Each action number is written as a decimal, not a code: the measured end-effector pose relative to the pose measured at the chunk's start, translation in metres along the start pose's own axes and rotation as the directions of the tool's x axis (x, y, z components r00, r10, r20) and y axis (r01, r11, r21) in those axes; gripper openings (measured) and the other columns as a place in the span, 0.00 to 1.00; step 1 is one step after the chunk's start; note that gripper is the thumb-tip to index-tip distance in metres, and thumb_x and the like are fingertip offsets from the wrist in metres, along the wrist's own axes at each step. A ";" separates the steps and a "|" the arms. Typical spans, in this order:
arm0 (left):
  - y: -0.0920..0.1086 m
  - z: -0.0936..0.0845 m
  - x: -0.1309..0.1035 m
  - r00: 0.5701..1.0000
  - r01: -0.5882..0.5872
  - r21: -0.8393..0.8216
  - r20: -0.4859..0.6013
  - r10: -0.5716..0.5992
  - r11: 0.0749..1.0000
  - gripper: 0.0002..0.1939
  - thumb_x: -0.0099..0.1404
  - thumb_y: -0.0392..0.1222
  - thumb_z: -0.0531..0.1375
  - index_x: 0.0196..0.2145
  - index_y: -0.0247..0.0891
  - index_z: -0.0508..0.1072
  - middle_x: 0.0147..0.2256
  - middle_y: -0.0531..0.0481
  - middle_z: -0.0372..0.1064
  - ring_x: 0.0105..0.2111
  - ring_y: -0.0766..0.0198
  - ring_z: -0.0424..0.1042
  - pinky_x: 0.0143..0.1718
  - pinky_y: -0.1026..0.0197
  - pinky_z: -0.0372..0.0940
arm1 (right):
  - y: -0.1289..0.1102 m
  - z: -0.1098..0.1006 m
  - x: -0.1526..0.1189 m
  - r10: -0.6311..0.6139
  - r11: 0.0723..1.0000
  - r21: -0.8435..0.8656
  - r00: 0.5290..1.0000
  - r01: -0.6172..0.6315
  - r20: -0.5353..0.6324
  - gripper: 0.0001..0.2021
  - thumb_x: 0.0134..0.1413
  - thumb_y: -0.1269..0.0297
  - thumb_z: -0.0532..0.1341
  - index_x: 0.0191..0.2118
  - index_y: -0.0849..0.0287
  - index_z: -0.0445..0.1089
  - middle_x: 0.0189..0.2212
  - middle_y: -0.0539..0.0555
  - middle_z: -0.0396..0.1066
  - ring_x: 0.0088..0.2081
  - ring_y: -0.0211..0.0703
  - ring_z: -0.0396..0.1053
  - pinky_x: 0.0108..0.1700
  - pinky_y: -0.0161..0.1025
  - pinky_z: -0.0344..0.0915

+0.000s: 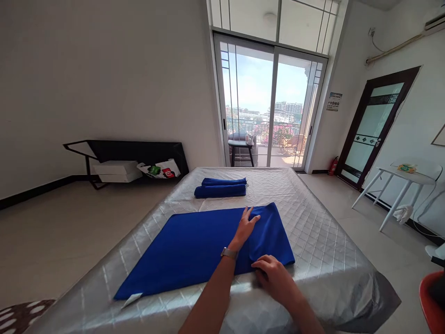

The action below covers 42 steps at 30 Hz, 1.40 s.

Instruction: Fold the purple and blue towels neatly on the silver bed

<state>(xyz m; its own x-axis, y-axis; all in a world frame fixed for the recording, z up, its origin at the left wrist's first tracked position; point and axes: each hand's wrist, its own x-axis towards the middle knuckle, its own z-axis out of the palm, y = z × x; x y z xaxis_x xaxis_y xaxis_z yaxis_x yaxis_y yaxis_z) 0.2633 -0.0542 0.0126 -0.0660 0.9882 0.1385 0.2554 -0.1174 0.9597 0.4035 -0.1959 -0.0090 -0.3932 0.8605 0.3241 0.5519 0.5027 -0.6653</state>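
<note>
A blue towel [194,246] lies spread on the silver quilted mattress cover [320,236], with a white tag [132,300] at its near left corner. Its right part looks folded over and slightly wrinkled. My left hand [246,228], with a watch on the wrist, rests on the towel with fingers spread. At the near edge of the folded part, my right hand [274,276] has its fingers curled in and pressed together on the cloth; its fingertips are partly hidden. Farther back on the bed lie two folded blue towels [220,190], one behind the other.
By the left wall stands a black frame [135,150] with white boxes [118,171] and a printed bag [162,169]. Sliding glass doors [273,106] are beyond the bed. On the right are a white table [405,174] and a red chair [433,297].
</note>
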 end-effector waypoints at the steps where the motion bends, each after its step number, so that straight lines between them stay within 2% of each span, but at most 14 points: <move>1: 0.003 -0.006 -0.008 1.000 -0.021 0.100 -0.003 0.021 0.995 0.23 0.63 0.47 0.59 0.54 0.37 0.71 0.62 0.38 0.62 0.67 0.49 0.54 0.66 0.51 0.50 | 0.000 0.000 0.000 0.007 1.000 0.009 1.000 -0.007 0.016 0.17 0.59 0.76 0.58 0.48 0.52 0.77 0.44 0.55 0.77 0.48 0.47 0.74 0.54 0.44 0.69; 5: 0.006 -0.030 -0.066 0.989 -0.105 0.560 0.147 0.026 0.822 0.17 0.68 0.50 0.53 0.44 0.39 0.74 0.46 0.41 0.73 0.47 0.54 0.73 0.51 0.54 0.64 | -0.001 -0.010 -0.001 0.049 0.994 0.100 0.999 -0.050 0.012 0.15 0.63 0.69 0.57 0.50 0.52 0.76 0.45 0.56 0.78 0.48 0.48 0.75 0.53 0.43 0.69; 8: 0.005 -0.033 -0.115 0.973 -0.154 0.749 0.228 -0.033 0.644 0.19 0.70 0.54 0.50 0.36 0.40 0.75 0.38 0.44 0.74 0.41 0.54 0.74 0.45 0.54 0.64 | 0.001 -0.019 0.000 0.134 0.986 0.114 0.988 -0.125 -0.071 0.13 0.65 0.60 0.56 0.45 0.54 0.78 0.43 0.56 0.79 0.44 0.47 0.76 0.49 0.42 0.70; 11: 0.005 -0.026 -0.144 0.974 -0.146 0.798 0.219 -0.056 0.585 0.21 0.71 0.55 0.51 0.35 0.39 0.76 0.36 0.42 0.75 0.42 0.51 0.73 0.44 0.53 0.62 | 0.002 -0.028 0.013 0.213 0.972 0.130 0.968 -0.196 -0.131 0.16 0.65 0.55 0.56 0.41 0.55 0.79 0.37 0.55 0.80 0.38 0.46 0.77 0.42 0.40 0.71; 14: 0.006 -0.021 -0.150 0.975 -0.139 0.778 0.215 -0.053 0.612 0.17 0.70 0.51 0.54 0.36 0.38 0.77 0.38 0.41 0.75 0.43 0.50 0.72 0.46 0.51 0.61 | 0.000 -0.035 0.054 0.265 0.964 0.066 0.955 -0.258 -0.134 0.16 0.64 0.55 0.55 0.39 0.55 0.78 0.32 0.53 0.80 0.33 0.44 0.77 0.37 0.38 0.69; 17: 0.005 -0.022 -0.148 0.967 -0.144 0.713 0.250 -0.057 0.686 0.13 0.68 0.46 0.55 0.39 0.39 0.78 0.41 0.42 0.76 0.45 0.49 0.72 0.48 0.49 0.60 | -0.002 -0.032 0.116 0.317 0.929 -0.163 0.941 -0.334 -0.121 0.14 0.64 0.57 0.56 0.39 0.56 0.78 0.32 0.54 0.80 0.35 0.45 0.77 0.37 0.37 0.67; 21: -0.001 -0.024 -0.148 0.966 -0.139 0.639 0.257 -0.039 0.757 0.13 0.69 0.42 0.53 0.39 0.41 0.78 0.42 0.42 0.76 0.46 0.49 0.71 0.51 0.47 0.59 | 0.001 -0.011 0.185 0.414 0.767 -0.500 0.905 -0.403 -0.094 0.14 0.62 0.54 0.61 0.44 0.57 0.77 0.41 0.59 0.80 0.45 0.52 0.77 0.42 0.39 0.67; 25: -0.010 -0.020 -0.149 0.968 -0.136 0.605 0.249 -0.024 0.785 0.13 0.68 0.41 0.52 0.38 0.41 0.77 0.41 0.41 0.76 0.45 0.49 0.72 0.52 0.46 0.58 | 0.011 0.003 0.208 0.457 0.675 -0.625 0.887 -0.391 -0.062 0.12 0.59 0.58 0.64 0.43 0.59 0.78 0.43 0.63 0.79 0.48 0.55 0.76 0.45 0.41 0.67; 29: -0.015 -0.015 -0.149 0.962 -0.137 0.537 0.274 -0.018 0.832 0.11 0.67 0.42 0.54 0.37 0.42 0.76 0.40 0.40 0.76 0.44 0.48 0.72 0.51 0.45 0.59 | 0.017 -0.001 0.213 0.455 0.683 -0.606 0.886 -0.408 -0.083 0.09 0.59 0.65 0.61 0.40 0.59 0.79 0.42 0.62 0.80 0.46 0.54 0.76 0.44 0.40 0.65; 32: -0.011 -0.018 -0.146 0.971 -0.089 0.424 0.240 -0.017 0.901 0.09 0.66 0.44 0.55 0.35 0.43 0.75 0.36 0.42 0.76 0.40 0.51 0.73 0.47 0.49 0.61 | 0.015 -0.011 0.223 0.444 0.705 -0.567 0.889 -0.425 -0.114 0.11 0.61 0.63 0.59 0.40 0.59 0.79 0.41 0.61 0.80 0.45 0.51 0.77 0.41 0.38 0.65; 35: -0.003 -0.037 -0.141 0.979 -0.028 0.263 0.203 -0.027 0.964 0.10 0.66 0.48 0.55 0.30 0.45 0.71 0.30 0.46 0.74 0.34 0.55 0.72 0.38 0.55 0.62 | 0.001 -0.017 0.243 0.398 0.757 -0.507 0.906 -0.413 -0.144 0.14 0.64 0.61 0.56 0.41 0.58 0.78 0.39 0.57 0.80 0.43 0.47 0.77 0.39 0.36 0.64; 37: 0.004 -0.061 -0.138 0.993 -0.031 0.218 0.119 0.004 0.975 0.13 0.67 0.51 0.53 0.28 0.45 0.69 0.27 0.48 0.72 0.31 0.58 0.70 0.34 0.56 0.61 | -0.015 -0.013 0.259 0.331 0.833 -0.410 0.928 -0.372 -0.170 0.15 0.64 0.59 0.55 0.40 0.58 0.78 0.37 0.55 0.80 0.41 0.46 0.77 0.38 0.35 0.64; 39: 0.010 -0.093 -0.138 0.998 -0.053 0.250 -0.023 0.061 0.967 0.16 0.67 0.53 0.51 0.26 0.45 0.68 0.26 0.49 0.70 0.29 0.59 0.68 0.32 0.57 0.60 | -0.035 0.001 0.278 0.247 0.908 -0.295 0.950 -0.296 -0.193 0.14 0.62 0.57 0.57 0.37 0.57 0.78 0.35 0.54 0.80 0.38 0.45 0.76 0.38 0.35 0.63; 42: 0.015 -0.151 -0.142 0.968 -0.011 0.344 -0.233 0.097 0.939 0.19 0.68 0.56 0.49 0.26 0.46 0.67 0.24 0.50 0.69 0.27 0.59 0.68 0.32 0.58 0.60 | -0.067 0.041 0.311 0.148 0.965 -0.192 0.975 -0.179 -0.166 0.11 0.60 0.58 0.59 0.35 0.57 0.77 0.35 0.52 0.79 0.37 0.43 0.75 0.39 0.35 0.63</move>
<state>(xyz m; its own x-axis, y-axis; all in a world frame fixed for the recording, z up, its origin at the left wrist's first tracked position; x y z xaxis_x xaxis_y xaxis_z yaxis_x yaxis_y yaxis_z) 0.1311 -0.2106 0.0441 -0.2641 0.9216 0.2843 0.5720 -0.0876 0.8156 0.2143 0.0344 0.1082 -0.1801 0.9269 0.3291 0.7440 0.3473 -0.5708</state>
